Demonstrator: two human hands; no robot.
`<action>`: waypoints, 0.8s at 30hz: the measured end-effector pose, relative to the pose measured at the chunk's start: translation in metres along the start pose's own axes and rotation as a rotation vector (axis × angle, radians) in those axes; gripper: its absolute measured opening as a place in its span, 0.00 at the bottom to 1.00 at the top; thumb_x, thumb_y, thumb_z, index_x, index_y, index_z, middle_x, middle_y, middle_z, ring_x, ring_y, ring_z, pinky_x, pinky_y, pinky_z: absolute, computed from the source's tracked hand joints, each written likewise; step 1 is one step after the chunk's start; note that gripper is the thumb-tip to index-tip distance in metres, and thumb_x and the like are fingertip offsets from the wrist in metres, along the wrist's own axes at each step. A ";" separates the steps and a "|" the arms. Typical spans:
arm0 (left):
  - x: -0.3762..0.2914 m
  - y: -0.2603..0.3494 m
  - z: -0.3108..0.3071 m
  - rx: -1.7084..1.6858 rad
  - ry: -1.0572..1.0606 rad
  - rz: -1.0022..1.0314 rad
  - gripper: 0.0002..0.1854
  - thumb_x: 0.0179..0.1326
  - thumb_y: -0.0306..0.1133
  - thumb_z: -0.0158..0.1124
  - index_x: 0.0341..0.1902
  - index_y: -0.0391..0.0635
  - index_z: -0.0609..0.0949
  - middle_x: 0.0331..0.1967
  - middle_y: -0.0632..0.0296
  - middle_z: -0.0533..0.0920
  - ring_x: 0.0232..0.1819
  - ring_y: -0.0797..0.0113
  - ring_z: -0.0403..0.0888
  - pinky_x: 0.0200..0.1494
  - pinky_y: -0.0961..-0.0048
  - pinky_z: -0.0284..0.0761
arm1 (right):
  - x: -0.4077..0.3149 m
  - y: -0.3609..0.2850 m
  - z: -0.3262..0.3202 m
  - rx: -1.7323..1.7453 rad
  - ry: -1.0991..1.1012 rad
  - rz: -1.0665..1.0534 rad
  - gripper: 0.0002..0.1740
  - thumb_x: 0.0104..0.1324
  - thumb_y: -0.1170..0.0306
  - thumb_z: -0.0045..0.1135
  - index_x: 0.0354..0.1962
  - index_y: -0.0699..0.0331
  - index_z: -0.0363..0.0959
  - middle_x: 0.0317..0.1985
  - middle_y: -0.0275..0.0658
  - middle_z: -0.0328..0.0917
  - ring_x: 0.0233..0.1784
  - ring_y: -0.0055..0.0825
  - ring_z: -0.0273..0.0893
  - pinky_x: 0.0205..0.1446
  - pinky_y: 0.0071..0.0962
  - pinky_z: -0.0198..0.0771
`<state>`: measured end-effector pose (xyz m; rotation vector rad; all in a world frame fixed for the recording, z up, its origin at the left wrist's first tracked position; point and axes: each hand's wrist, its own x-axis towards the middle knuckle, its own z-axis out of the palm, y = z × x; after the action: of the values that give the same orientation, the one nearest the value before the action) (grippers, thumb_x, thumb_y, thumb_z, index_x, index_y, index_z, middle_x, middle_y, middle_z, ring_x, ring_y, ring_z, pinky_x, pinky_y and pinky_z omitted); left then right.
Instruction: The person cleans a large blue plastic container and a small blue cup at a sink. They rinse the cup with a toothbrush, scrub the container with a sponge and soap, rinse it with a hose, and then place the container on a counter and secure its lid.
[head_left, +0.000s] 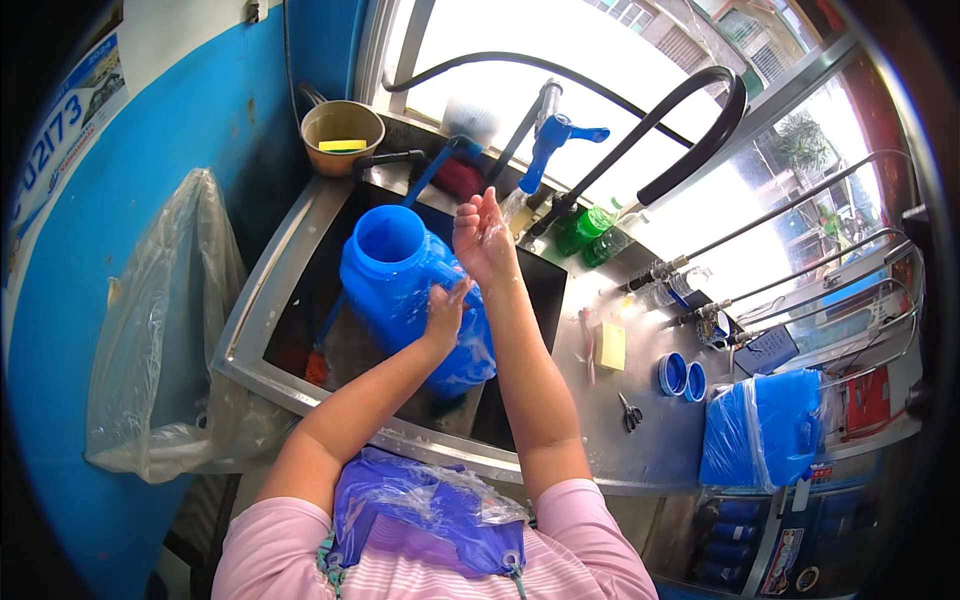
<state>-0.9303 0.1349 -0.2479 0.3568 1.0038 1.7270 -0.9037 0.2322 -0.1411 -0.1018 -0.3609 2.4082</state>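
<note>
A large blue plastic water jug (379, 289), wide-mouthed and streaked with suds, stands tilted in the stainless steel sink (251, 319). My left hand (446, 311) is closed around the jug's side handle. Water runs from the blue-levered faucet (551, 142) onto my right hand (481, 232), which is held palm up with its fingers slightly curled and nothing in it. This wet hand is just above and to the right of the jug's handle. Part of the sink floor is hidden by the jug and my forearms.
A pot (341, 166) with a yellow sponge stands at the back left. On the right counter are a yellow sponge (610, 346), scissors (630, 414), blue caps (673, 374), green bottles (589, 225) and a plastic-wrapped blue container (780, 424). A black hose (705, 150) arches above.
</note>
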 end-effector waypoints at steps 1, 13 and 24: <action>0.004 0.005 0.000 -0.050 0.093 -0.020 0.18 0.57 0.43 0.71 0.41 0.48 0.74 0.31 0.69 0.76 0.29 0.78 0.72 0.30 0.76 0.70 | 0.008 0.000 0.003 0.009 -0.017 0.004 0.22 0.72 0.51 0.50 0.28 0.59 0.76 0.24 0.33 0.75 0.23 0.19 0.75 0.25 0.16 0.75; 0.042 0.038 -0.017 -0.328 0.203 0.113 0.18 0.63 0.36 0.65 0.49 0.44 0.69 0.42 0.59 0.76 0.43 0.66 0.79 0.49 0.69 0.79 | 0.009 -0.018 0.031 -1.459 0.307 0.481 0.23 0.72 0.53 0.52 0.35 0.68 0.79 0.27 0.42 0.80 0.27 0.29 0.80 0.30 0.26 0.77; 0.057 0.001 0.005 -0.181 0.085 0.100 0.13 0.64 0.37 0.65 0.45 0.45 0.73 0.40 0.59 0.80 0.43 0.68 0.81 0.48 0.67 0.79 | -0.045 -0.018 0.025 -1.420 0.277 0.122 0.18 0.70 0.64 0.56 0.48 0.71 0.77 0.39 0.46 0.83 0.40 0.32 0.84 0.47 0.32 0.81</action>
<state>-0.9508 0.1879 -0.2571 0.2217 0.8934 1.9210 -0.8620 0.2099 -0.1135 -1.0589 -1.8476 1.7279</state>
